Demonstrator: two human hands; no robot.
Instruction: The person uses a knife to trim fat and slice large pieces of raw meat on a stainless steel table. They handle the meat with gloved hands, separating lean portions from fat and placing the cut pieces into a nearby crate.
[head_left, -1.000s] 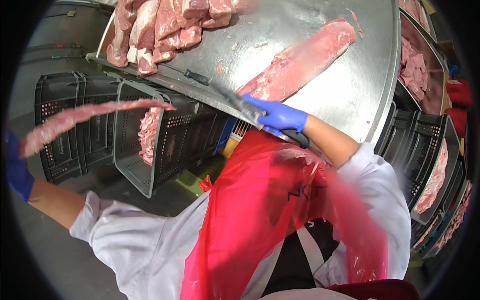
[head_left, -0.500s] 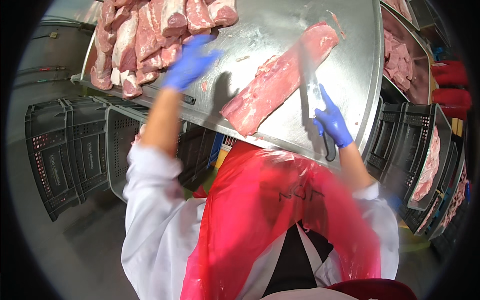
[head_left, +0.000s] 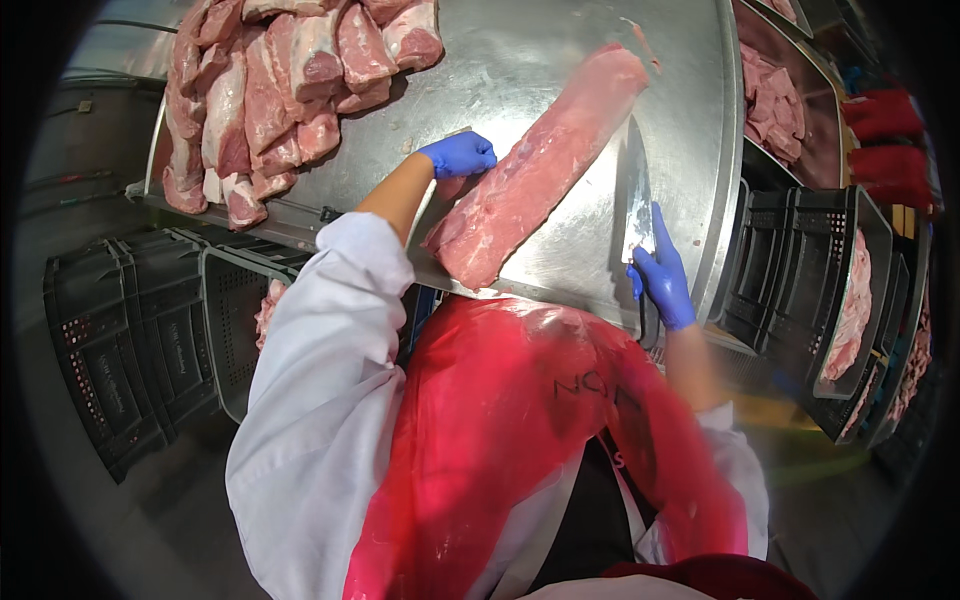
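Observation:
A long pork loin lies slantwise on the steel table, its near end by the front edge. My left hand, in a blue glove, is closed at the loin's left edge; whatever its fingers may pinch is hidden. In my right hand, also gloved in blue, is the dark handle of a large knife. Its broad blade points away from me over the bare steel right of the loin, apart from the meat.
Several pork pieces are heaped at the table's far left. A small meat scrap lies beyond the loin. Dark crates stand left and right. A bin of cut meat adjoins the table's right side.
My left hand has moved from beside the meat heap to the loin's left edge, and its fingers have closed. The knife, still in my right hand, has left its place over the loin.

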